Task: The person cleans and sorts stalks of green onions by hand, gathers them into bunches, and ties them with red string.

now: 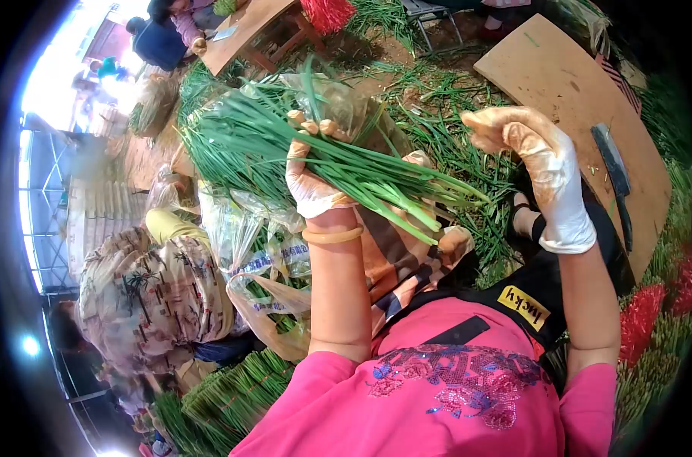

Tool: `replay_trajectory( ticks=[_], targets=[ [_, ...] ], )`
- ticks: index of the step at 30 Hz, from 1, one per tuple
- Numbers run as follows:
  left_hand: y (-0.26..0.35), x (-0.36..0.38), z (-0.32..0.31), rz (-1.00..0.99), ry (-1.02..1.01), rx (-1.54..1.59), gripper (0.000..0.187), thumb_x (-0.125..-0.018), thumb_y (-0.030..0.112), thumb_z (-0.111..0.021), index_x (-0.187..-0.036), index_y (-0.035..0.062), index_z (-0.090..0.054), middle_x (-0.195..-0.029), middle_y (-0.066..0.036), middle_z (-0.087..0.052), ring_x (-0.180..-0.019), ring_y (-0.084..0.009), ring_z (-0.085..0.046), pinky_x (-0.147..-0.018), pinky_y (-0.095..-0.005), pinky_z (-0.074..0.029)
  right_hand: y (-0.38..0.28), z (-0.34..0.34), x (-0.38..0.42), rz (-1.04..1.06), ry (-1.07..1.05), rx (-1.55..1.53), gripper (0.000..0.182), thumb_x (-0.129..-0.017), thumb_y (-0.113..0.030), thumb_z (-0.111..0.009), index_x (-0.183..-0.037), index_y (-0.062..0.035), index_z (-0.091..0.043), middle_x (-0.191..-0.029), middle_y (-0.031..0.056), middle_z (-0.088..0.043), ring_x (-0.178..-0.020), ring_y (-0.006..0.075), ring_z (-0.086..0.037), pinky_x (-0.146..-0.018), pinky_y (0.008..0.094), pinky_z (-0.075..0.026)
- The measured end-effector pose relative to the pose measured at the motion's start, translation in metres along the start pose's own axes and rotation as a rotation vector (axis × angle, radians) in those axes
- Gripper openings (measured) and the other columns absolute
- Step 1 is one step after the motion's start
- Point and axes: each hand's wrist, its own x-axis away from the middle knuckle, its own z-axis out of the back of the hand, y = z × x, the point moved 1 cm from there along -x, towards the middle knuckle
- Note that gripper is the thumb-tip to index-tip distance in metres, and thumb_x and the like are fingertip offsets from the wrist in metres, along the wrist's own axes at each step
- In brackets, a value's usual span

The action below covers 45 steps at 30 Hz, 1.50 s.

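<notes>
My left hand [315, 167], in a stained white glove, is wrapped round a loose bunch of long green stalks [361, 171]. The leafy tips fan out to the upper left and the pale cut ends point to the lower right. My right hand [533, 152], gloved too, is raised to the right of the bunch, apart from it. Its fingers are curled and pressed together, and what they hold, if anything, is too small to make out. A knife with a dark handle [611, 164] lies on the wooden board [567, 84] beyond my right hand.
Plastic bags of greens [266, 263] stand left of my lap. A person in a patterned top [155, 297] bends at the left. Cut stalks [475, 183] litter the ground. More people are around a wooden table [247, 30] at the top. Red strings [639, 324] lie at the right.
</notes>
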Motion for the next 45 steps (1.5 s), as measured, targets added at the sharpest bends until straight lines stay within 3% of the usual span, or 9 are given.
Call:
replay_trajectory(
  ticks=[7,12,15,21,28,30,40,41,45],
  targets=[
    [-0.024,0.01,-0.017,0.051,-0.072,-0.042,0.028,-0.08,0.011,-0.062,-0.108,0.0084,-0.055,-0.088,-0.006,-0.06,-0.084,-0.0214,-0.054,-0.077,-0.0348,-0.05,0.042,-0.032,0.017,-0.333,-0.426,0.59,0.097,-0.067,-0.032,-0.075,-0.142,-0.0029,-0.022,-0.12,0.0171,-0.054,-0.092,0.0205,-0.061,-0.083,0.029,-0.047],
    [-0.018,0.007,-0.02,0.12,-0.034,-0.027,0.038,-0.079,0.002,-0.06,-0.116,0.0081,-0.053,-0.092,-0.004,-0.061,-0.087,-0.022,-0.056,-0.081,-0.0383,-0.049,0.055,-0.038,0.016,-0.204,-0.304,0.767,0.037,-0.07,-0.028,-0.071,-0.101,-0.0105,-0.061,-0.077,0.0162,-0.064,-0.075,0.0352,-0.063,-0.067,0.0396,-0.051],
    [0.051,-0.022,-0.006,-0.072,-0.007,0.25,0.04,-0.076,-0.005,-0.058,-0.113,0.0101,-0.058,-0.092,-0.003,-0.062,-0.082,-0.0195,-0.056,-0.081,-0.0376,-0.049,0.05,0.018,-0.011,0.033,-0.231,1.418,0.023,-0.071,-0.014,-0.065,-0.093,-0.0106,-0.06,-0.074,0.0159,-0.063,-0.069,0.0347,-0.062,-0.06,0.0429,-0.05],
    [0.102,-0.036,-0.042,-0.642,-0.019,-0.655,0.057,-0.081,-0.001,-0.051,-0.135,0.0101,-0.038,-0.134,-0.011,-0.044,-0.124,-0.0279,-0.042,-0.093,-0.0383,-0.042,0.033,0.133,-0.043,0.415,-0.134,1.897,0.013,-0.068,-0.002,-0.061,-0.076,-0.0068,-0.051,-0.065,0.0142,-0.057,-0.064,0.0325,-0.06,-0.058,0.0399,-0.048],
    [-0.101,0.001,-0.115,-0.281,-0.978,-1.957,0.096,-0.062,0.025,-0.077,-0.141,0.0078,-0.026,-0.139,-0.018,-0.037,-0.135,-0.0373,-0.023,-0.109,-0.05,-0.019,-0.052,0.048,-0.039,0.608,-0.409,1.843,0.007,-0.068,-0.008,-0.06,-0.074,-0.0072,-0.058,-0.067,0.0112,-0.061,-0.066,0.028,-0.063,-0.06,0.0363,-0.05],
    [-0.126,-0.002,-0.104,0.1,-0.947,-1.88,0.063,-0.066,0.023,-0.073,-0.123,0.011,-0.05,-0.104,-0.019,-0.061,-0.099,-0.0356,-0.058,-0.084,-0.0412,-0.046,-0.067,0.056,-0.031,0.58,-0.425,1.884,0.008,-0.067,-0.007,-0.06,-0.075,-0.0084,-0.059,-0.065,0.0115,-0.06,-0.066,0.0291,-0.063,-0.058,0.0371,-0.051],
    [-0.123,-0.018,-0.064,0.582,-0.247,-0.952,0.034,-0.073,0.004,-0.063,-0.106,-0.0021,-0.055,-0.075,-0.008,-0.06,-0.061,-0.0173,-0.058,-0.057,-0.0286,-0.049,-0.041,0.368,0.096,-0.478,0.39,1.816,0.025,-0.068,-0.031,-0.065,-0.077,-0.0073,-0.066,-0.075,0.0172,-0.065,-0.071,0.0341,-0.063,-0.066,0.0425,-0.05],
    [-0.122,-0.022,-0.055,0.564,-0.26,-0.892,0.032,-0.074,0.005,-0.062,-0.105,-0.0019,-0.054,-0.076,-0.009,-0.06,-0.062,-0.018,-0.057,-0.057,-0.0298,-0.049,-0.05,0.32,0.089,-1.023,0.324,1.69,0.035,-0.061,-0.033,-0.07,-0.085,-0.0078,-0.068,-0.084,0.0173,-0.066,-0.079,0.0326,-0.064,-0.071,0.0408,-0.051],
    [-0.121,-0.024,-0.057,0.556,-0.156,-0.77,0.038,-0.074,0.005,-0.065,-0.109,0.0007,-0.051,-0.075,-0.009,-0.058,-0.062,-0.0189,-0.055,-0.057,-0.0304,-0.049,0.012,0.338,0.132,-0.717,0.447,1.659,0.044,-0.063,-0.032,-0.07,-0.099,-0.0076,-0.064,-0.094,0.0173,-0.065,-0.09,0.0339,-0.062,-0.08,0.0395,-0.049]
  ],
)
